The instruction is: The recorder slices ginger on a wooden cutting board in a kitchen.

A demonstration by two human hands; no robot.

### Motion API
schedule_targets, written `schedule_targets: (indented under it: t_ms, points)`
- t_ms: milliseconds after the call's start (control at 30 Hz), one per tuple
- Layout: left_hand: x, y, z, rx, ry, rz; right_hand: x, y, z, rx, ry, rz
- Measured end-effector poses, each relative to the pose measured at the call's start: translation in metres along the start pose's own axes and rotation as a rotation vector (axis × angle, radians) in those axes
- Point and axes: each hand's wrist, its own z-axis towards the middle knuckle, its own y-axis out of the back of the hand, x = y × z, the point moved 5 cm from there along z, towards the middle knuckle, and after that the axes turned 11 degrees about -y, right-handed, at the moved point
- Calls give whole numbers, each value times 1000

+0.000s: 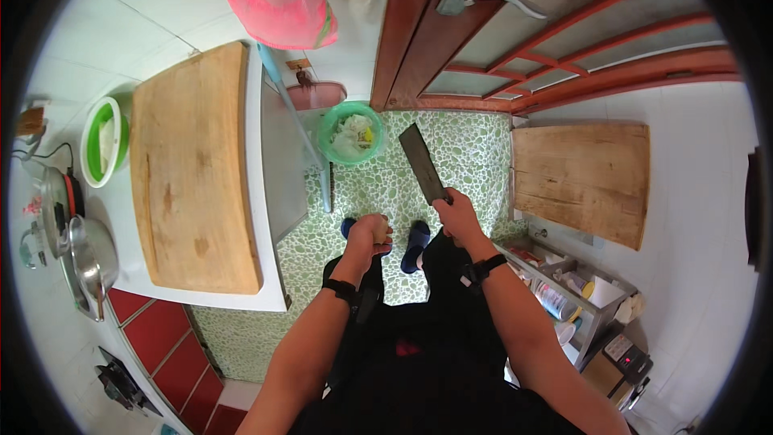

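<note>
My right hand (459,216) is closed round the handle of a cleaver (420,163). Its wide dark blade points forward and a little left, above the floor. My left hand (368,240) has its fingers curled round a small pale, roundish thing (381,230); its kind is too small to make out. Both hands are in front of my body, apart from each other. To the left, a large wooden cutting board (197,169) lies on the white counter (274,278), and neither hand touches it.
A green waste basket (326,145) with bags stands ahead, beside a blue-handled broom (294,113). Farther ahead is a red-framed door (419,48). A wooden board (584,177) and a loaded shelf rack (600,306) are at right. A white-green basin (87,145) and steel pot (95,254) stand left.
</note>
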Motion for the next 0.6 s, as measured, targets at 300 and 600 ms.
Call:
schedule_targets:
  t_ms: [300, 600]
  points:
    - [50, 40, 73, -207, 72, -12, -20, -72, 110, 196, -14, -58]
    - [102, 93, 217, -378, -19, -30, -50, -105, 232, 189, 425, -314]
